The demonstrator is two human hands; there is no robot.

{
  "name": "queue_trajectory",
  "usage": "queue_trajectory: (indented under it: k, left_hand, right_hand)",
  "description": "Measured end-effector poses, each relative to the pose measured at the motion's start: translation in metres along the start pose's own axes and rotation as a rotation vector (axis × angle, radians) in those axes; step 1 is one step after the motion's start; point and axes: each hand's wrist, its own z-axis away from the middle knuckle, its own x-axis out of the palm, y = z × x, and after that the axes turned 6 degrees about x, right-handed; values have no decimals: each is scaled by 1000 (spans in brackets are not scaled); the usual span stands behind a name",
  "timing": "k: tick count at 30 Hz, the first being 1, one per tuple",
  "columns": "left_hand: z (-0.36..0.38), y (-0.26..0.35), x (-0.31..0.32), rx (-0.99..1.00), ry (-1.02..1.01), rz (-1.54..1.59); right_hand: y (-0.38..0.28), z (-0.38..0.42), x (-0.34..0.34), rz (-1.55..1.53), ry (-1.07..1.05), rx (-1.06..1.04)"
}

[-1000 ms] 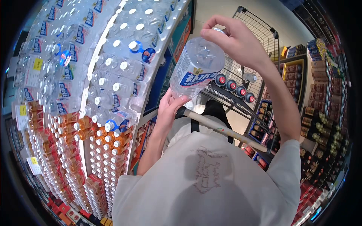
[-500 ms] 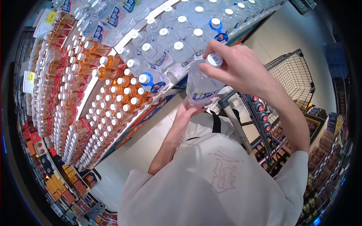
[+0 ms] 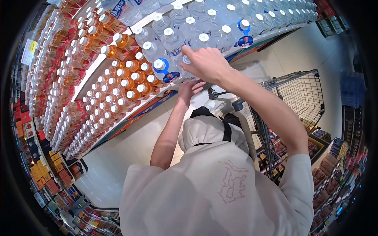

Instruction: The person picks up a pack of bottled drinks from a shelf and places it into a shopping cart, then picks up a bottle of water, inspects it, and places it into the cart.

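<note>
My right hand [image 3: 210, 65] is closed about the white cap of a clear water bottle [image 3: 186, 59] at the front edge of the shelf. Most of that bottle's body is hidden behind the hand. Just below the shelf edge, my left hand [image 3: 189, 92] is open, its fingers apart and nothing in them. Left of the held bottle stands a bottle with a blue neck tag [image 3: 172, 76]. Rows of clear bottles [image 3: 190, 29] with white caps fill the shelf behind.
Orange drinks with white caps [image 3: 128, 83] stand in dense rows to the left. A wire shopping cart [image 3: 299, 94] is on the right, over the tiled floor [image 3: 118, 165]. A second blue neck tag [image 3: 245, 40] hangs on a bottle farther right along the shelf edge.
My right hand has carried the water bottle left and forward from in front of my body to the shelf edge. My left hand has come off the bottle's base. The view has shifted.
</note>
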Motion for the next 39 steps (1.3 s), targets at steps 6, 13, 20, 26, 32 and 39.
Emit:
queue_trajectory:
  k: [6, 13, 20, 26, 32, 39]
  left_hand:
    - [5, 6, 11, -8, 125, -30]
    - [-14, 5, 12, 128, 176, -46]
    - [-24, -7, -5, 244, 191, -139]
    - [26, 5, 31, 174, -6, -179]
    - [75, 10, 84, 290, -148, -441]
    - [91, 9, 176, 547, -806, -813]
  right_hand:
    - [3, -15, 26, -13, 52, 56]
    - [0, -20, 42, -79, 194, 102]
    - [-5, 41, 44, -371, 251, 205]
    - [-4, 186, 15, -766, 118, 382]
    - [-5, 299, -3, -698, 362, 661]
    - [31, 382, 3, -733, 723, 1181]
